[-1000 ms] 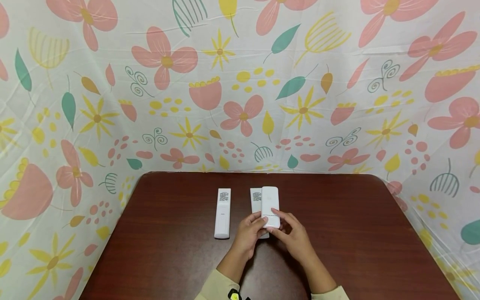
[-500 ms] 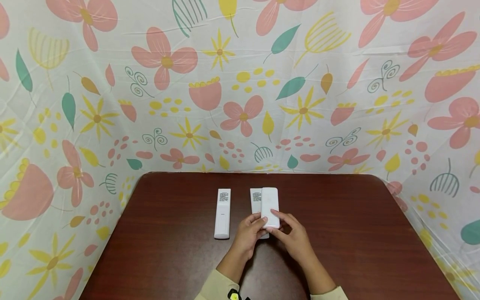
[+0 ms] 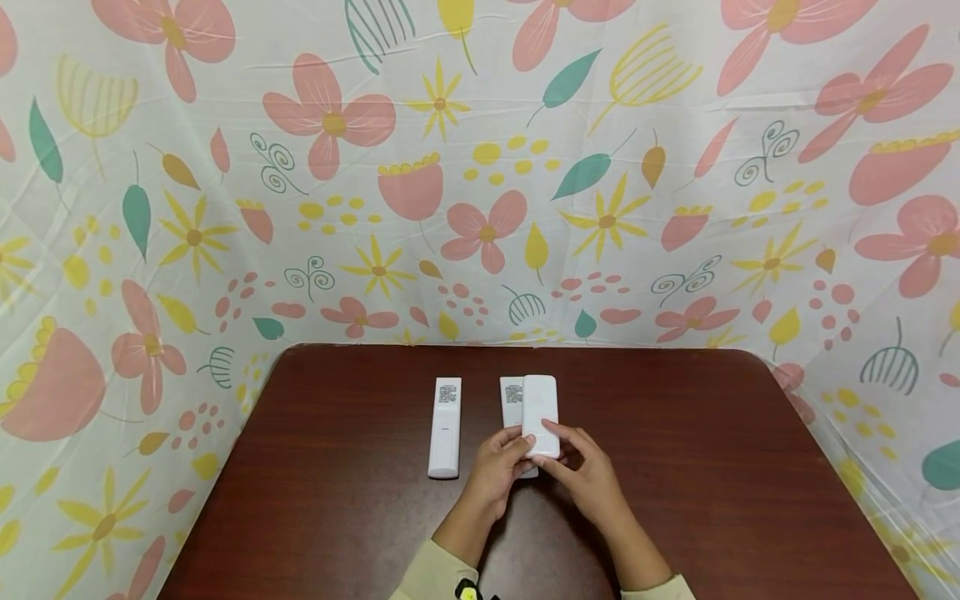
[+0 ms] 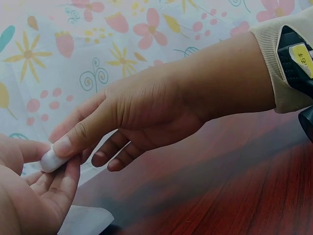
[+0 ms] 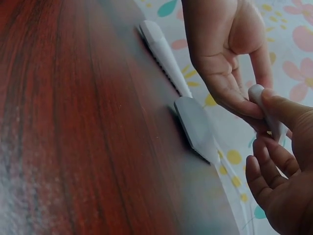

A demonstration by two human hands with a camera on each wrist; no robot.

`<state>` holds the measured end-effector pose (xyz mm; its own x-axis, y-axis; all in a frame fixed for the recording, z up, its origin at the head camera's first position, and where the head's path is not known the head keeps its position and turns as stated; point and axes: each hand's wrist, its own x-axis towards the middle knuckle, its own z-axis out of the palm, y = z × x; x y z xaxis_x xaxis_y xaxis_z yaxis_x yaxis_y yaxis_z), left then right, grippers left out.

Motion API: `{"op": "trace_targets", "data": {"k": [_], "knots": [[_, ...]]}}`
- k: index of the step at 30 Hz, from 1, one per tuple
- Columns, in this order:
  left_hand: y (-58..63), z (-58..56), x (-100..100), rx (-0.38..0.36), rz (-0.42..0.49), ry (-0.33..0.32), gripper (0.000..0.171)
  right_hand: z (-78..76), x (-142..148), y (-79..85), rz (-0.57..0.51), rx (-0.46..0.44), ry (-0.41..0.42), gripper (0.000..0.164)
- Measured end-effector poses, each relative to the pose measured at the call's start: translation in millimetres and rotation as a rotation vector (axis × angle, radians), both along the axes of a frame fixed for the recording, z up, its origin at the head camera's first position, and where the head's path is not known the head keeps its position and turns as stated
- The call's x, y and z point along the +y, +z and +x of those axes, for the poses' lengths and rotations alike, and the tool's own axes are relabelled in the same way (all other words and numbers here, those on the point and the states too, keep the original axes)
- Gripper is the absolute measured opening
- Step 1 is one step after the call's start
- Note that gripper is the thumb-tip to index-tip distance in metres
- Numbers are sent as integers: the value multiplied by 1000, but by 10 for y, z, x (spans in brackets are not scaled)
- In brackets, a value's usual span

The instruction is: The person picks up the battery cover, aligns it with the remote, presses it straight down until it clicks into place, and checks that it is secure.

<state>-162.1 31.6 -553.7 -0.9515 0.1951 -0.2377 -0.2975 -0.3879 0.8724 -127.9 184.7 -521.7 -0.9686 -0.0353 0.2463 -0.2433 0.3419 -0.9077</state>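
Observation:
Both hands hold a small white remote control (image 3: 540, 400), raised over the middle of the table. My left hand (image 3: 495, 468) grips its lower left side, with the thumb on its face. My right hand (image 3: 588, 471) pinches its lower right end between thumb and fingers. In the left wrist view, the right thumb presses the end of the held remote (image 4: 53, 159). A second white remote (image 3: 512, 396), with a printed code near its top, lies beneath and is partly hidden by the hands. To the left, a third white remote (image 3: 445, 429) lies back side up.
The dark red-brown wooden table (image 3: 337, 517) carries the two lying remotes. A floral cloth (image 3: 480, 167) hangs behind and along both sides. In the right wrist view, the lying remotes show as a nearer one (image 5: 198, 127) and a farther one (image 5: 164, 54).
The held remote has dipped very slightly, and the dark seam across its lower part no longer shows clearly. Both hands keep their places; the lying remotes have not moved.

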Motion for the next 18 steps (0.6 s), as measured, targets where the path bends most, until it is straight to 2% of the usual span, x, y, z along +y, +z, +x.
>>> {"op": "trace_targets", "data": {"k": [8, 15, 18], "knots": [[0, 0, 0, 4, 15, 3, 44, -5, -9, -15, 10, -24, 8, 55], [7, -2, -4, 28, 22, -9, 45, -129, 60, -334, 31, 30, -28, 49], [9, -5, 3, 26, 22, -5, 46, -143, 75, -334, 0, 22, -56, 46]]}}
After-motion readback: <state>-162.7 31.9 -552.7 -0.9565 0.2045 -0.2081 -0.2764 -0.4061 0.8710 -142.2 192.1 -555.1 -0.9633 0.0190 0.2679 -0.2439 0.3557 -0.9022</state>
